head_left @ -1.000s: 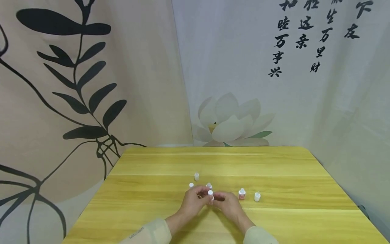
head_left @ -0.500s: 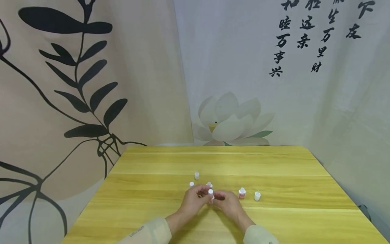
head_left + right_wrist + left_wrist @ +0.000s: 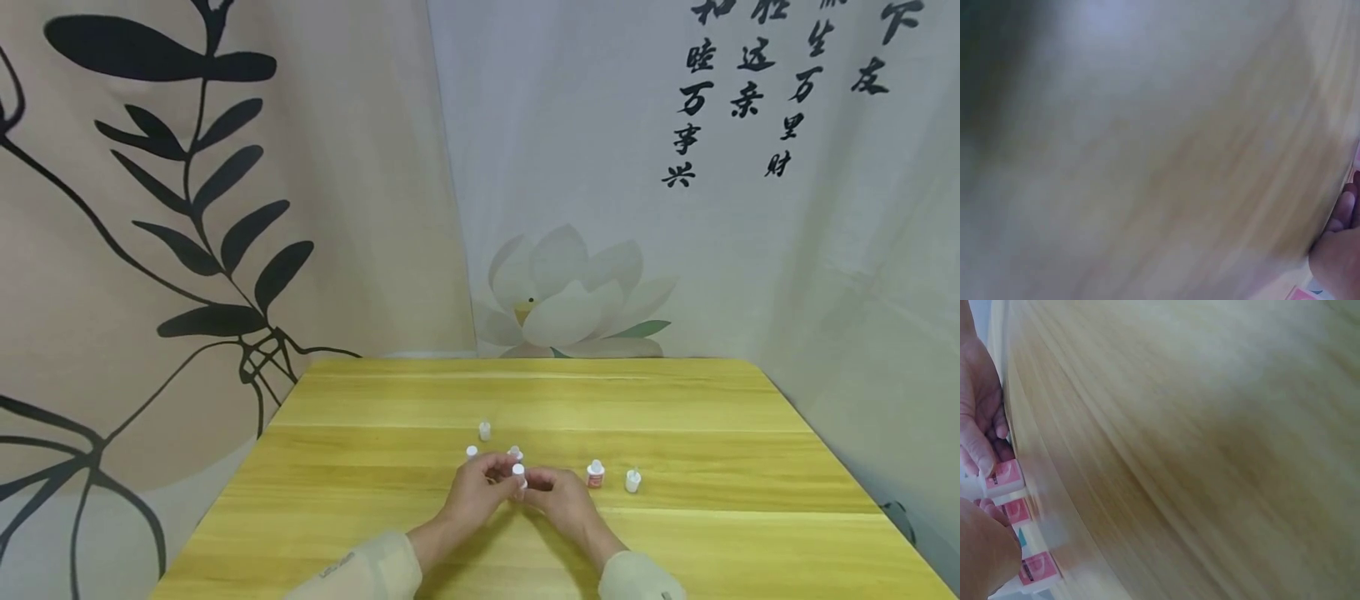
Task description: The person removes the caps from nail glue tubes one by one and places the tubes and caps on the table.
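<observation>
Both hands meet at a small white bottle (image 3: 519, 477) with a white cap, held upright over the near middle of the table. My left hand (image 3: 477, 490) pinches it from the left, its thumb in front. From the right, the fingers of my right hand (image 3: 564, 502) grip its lower part, mostly hiding it. The left wrist view shows a pink label (image 3: 1004, 476) under the right thumb. Just beyond the hands stand a white-capped bottle (image 3: 472, 452) and another white bottle (image 3: 515, 453), both partly covered. The right wrist view is blurred, with only a hand (image 3: 1338, 256) at its edge.
A white bottle with a red label (image 3: 595, 475) stands right of the hands. Beside it is a small white container with a narrow tip (image 3: 633, 481); a similar one (image 3: 484, 431) stands farther back. The wooden table (image 3: 360, 467) ends at a printed curtain (image 3: 375, 208).
The head view has shifted slightly. Both hands keep the same hold on the bottle, and the other bottles stay in place.
</observation>
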`<state>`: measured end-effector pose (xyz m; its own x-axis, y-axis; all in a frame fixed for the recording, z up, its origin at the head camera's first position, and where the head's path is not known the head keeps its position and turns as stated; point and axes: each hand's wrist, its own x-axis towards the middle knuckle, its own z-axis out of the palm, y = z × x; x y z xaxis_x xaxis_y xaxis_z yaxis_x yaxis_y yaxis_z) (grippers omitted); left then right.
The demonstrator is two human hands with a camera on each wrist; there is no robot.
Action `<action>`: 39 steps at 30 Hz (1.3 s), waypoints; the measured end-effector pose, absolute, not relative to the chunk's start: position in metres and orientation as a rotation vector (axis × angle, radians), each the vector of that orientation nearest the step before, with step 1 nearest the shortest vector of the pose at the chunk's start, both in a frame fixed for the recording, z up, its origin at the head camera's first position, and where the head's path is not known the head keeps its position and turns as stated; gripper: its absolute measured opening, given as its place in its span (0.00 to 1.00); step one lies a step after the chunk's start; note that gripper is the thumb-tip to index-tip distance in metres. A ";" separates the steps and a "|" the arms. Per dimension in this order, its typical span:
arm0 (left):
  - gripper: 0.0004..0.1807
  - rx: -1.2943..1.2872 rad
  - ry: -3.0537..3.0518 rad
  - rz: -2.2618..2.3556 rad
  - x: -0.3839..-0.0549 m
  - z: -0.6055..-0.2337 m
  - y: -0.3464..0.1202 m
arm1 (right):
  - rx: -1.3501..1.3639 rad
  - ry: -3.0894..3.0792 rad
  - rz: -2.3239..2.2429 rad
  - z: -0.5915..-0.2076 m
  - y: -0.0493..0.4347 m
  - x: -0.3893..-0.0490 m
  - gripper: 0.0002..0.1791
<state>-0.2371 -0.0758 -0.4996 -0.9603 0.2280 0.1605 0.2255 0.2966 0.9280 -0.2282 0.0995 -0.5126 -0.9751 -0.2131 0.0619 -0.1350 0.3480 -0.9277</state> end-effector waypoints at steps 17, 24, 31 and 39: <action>0.08 0.456 2.525 1.792 -0.238 -0.497 -0.076 | -0.320 2.513 -1.731 -0.514 0.099 -0.229 0.15; 0.07 0.459 2.523 1.789 -0.238 -0.498 -0.076 | -0.329 2.515 -1.735 -0.514 0.098 -0.229 0.14; 0.08 0.460 2.514 1.803 -0.237 -0.497 -0.076 | -0.324 2.504 -1.734 -0.514 0.099 -0.228 0.15; 0.08 0.450 2.525 1.806 -0.238 -0.498 -0.076 | -0.310 2.508 -1.728 -0.514 0.099 -0.228 0.15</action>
